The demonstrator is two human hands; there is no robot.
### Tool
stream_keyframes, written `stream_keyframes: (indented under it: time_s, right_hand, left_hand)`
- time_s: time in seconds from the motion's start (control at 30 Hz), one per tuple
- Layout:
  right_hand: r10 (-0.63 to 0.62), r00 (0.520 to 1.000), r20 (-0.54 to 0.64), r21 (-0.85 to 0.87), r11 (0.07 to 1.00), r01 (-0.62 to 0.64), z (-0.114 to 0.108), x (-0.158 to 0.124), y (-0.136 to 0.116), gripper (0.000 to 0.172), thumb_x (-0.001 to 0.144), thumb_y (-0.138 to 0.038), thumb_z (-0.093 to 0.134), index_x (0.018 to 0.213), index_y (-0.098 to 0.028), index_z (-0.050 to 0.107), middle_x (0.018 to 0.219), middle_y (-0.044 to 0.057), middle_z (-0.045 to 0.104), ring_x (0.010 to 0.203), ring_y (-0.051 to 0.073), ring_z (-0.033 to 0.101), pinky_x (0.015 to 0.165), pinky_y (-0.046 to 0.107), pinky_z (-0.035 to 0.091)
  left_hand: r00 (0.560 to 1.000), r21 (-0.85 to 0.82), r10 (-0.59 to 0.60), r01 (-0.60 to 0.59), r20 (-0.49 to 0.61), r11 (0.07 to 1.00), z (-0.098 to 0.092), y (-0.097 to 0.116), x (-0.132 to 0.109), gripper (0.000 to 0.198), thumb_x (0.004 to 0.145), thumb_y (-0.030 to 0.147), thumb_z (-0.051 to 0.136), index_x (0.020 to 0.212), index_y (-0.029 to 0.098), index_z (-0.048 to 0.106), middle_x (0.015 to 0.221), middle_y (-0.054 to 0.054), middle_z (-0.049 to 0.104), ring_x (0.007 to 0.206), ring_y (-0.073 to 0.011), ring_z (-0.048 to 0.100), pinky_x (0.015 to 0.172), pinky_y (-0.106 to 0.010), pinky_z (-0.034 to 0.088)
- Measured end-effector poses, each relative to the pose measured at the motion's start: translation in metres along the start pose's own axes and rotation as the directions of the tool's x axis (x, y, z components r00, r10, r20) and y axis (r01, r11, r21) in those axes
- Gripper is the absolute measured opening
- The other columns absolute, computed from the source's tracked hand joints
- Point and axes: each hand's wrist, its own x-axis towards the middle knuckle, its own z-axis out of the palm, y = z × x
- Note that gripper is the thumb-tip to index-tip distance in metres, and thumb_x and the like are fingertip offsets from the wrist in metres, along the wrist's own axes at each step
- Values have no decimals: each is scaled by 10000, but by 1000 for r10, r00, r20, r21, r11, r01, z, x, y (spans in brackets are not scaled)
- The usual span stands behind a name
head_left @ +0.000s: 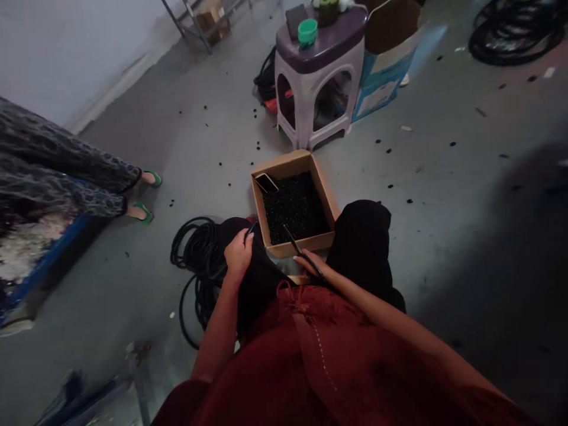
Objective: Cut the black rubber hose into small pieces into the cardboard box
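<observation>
My left hand (238,253) rests on my left knee with its fingers curled round the end of a black hose (251,230) that runs from a coil (197,260) on the floor. My right hand (310,264) is closed on a thin black tool or hose piece (296,245) that points up over the near edge of a cardboard box (329,204). The box sits between my knees and is filled with small black pieces (295,210). A phone (266,183) lies in its far left corner.
A plastic stool (310,71) with a green cup (307,31) stands beyond the box, next to a blue and white carton (386,65). Another person's legs in green sandals (144,212) are at the left. More hose coils (515,29) lie far right. Black bits dot the floor.
</observation>
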Motion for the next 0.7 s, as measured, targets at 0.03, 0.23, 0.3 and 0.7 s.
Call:
stream_keyframes:
  time_s: [0.03, 0.23, 0.3, 0.7]
  right_hand:
    - [-3, 1000, 14, -9, 1000, 3, 0, -1, 1, 273, 773, -442, 656, 823, -218, 509, 546, -63, 559, 421, 101, 511, 408, 201, 375]
    - [-2, 1000, 1, -18, 1000, 2, -9, -6, 5, 239, 823, -414, 613, 873, -220, 484, 578, -66, 559, 439, 107, 532, 411, 203, 398]
    - [-6, 1000, -29, -7, 1000, 6, -15, -8, 7, 234, 854, -428, 567, 913, -226, 464, 595, -71, 552, 447, 107, 538, 413, 203, 409]
    - [14, 992, -128, 6, 1000, -13, -18, 0, 20, 171, 854, -367, 557, 862, -217, 475, 570, -64, 540, 431, 109, 522, 389, 200, 395]
  left_hand:
    - [1000, 19, -1, 1, -7, 1000, 0, 3, 3, 402, 951, 397, 412, 1237, 193, 608, 1140, -100, 707, 1061, -255, 653, 910, -337, 468]
    - [998, 26, 46, -45, -41, 999, 1, 13, 14, 403, 948, 385, 417, 1242, 181, 602, 1182, -111, 687, 1069, -254, 646, 918, -331, 457]
    - [997, 20, 78, -78, -22, 997, 1, 19, 19, 400, 942, 353, 420, 1257, 176, 591, 1211, -116, 673, 1097, -261, 634, 941, -345, 450]
    - [960, -23, 266, -265, 90, 964, 12, 34, 35, 393, 919, 237, 416, 1279, 189, 565, 1221, -66, 672, 1115, -211, 622, 959, -304, 463]
